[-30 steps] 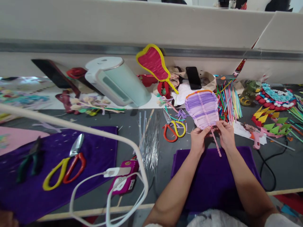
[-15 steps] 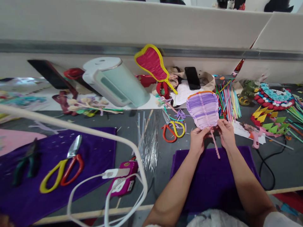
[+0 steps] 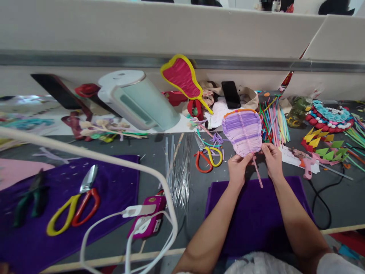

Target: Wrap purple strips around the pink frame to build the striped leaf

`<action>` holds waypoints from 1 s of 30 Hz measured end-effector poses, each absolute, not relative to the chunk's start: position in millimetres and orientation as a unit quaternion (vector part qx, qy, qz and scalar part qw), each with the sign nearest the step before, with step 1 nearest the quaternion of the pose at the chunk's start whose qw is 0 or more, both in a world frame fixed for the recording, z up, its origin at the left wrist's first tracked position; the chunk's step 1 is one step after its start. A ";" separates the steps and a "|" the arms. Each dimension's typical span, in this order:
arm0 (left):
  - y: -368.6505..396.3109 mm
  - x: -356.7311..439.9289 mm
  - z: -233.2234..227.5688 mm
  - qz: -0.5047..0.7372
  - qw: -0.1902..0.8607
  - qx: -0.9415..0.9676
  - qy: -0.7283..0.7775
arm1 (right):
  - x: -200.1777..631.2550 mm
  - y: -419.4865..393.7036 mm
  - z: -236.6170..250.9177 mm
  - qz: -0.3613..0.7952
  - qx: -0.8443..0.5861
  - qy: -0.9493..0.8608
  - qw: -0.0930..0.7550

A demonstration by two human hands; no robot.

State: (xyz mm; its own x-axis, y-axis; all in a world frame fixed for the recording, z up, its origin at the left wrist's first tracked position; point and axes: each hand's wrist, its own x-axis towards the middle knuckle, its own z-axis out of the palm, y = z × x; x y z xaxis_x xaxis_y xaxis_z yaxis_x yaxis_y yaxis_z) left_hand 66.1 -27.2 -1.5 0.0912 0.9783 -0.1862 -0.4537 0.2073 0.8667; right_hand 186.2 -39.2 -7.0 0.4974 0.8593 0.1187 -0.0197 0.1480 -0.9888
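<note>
Now, we pinched fan (image 3: 242,131) at base, left hand (image 3: 238,169) and right hand (image 3: 272,161) either side; stem (image 3: 257,173) ran down between, toward us.

My dark grey worktable (image 3: 339,205) stretches wide, its pale wooden front edge (image 3: 114,259) nearest me. Behind it stands a low white partition wall (image 3: 159,34) with a grey metal rail (image 3: 85,60). Lighting is even and bright.
</note>
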 end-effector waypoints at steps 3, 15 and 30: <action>-29.0 66.3 -1.8 0.552 0.635 0.347 0.414 | 186.8 -40.3 -7.3 0.339 -0.555 -0.380 0.658; -30.7 68.0 -6.4 0.602 0.569 0.385 0.407 | 178.9 -46.2 -0.6 0.156 -0.588 -0.526 0.594; -33.4 68.0 -4.7 0.596 0.580 0.367 0.417 | 181.0 -46.5 3.5 0.126 -0.591 -0.565 0.562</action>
